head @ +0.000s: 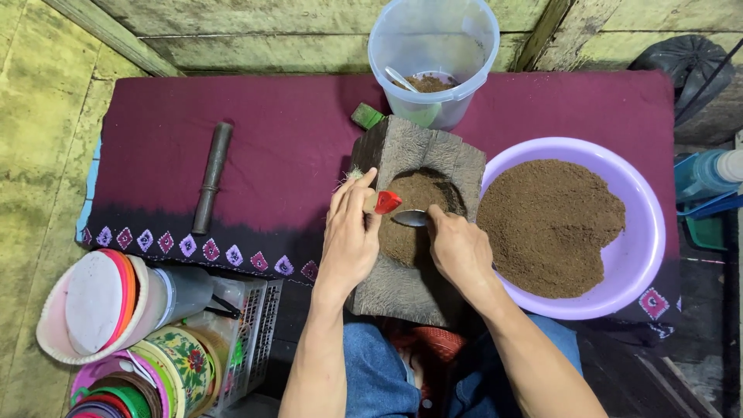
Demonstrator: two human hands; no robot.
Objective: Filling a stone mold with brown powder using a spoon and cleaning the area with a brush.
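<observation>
Scooping step, I judge. My right hand (pixel 458 246) grips a spoon (pixel 410 218) over brown powder in the wooden mortar (pixel 418 155) at the cloth's front edge; left hand (pixel 350 232) pinches a red cup (pixel 387 202). Next calls for a level lift.

Packages: one clear plastic tub (pixel 433 54), round, open-topped, at the top centre on the maroon cloth, holding brown powder and a spoon. Labels, signs, screens: none visible in this view.
</observation>
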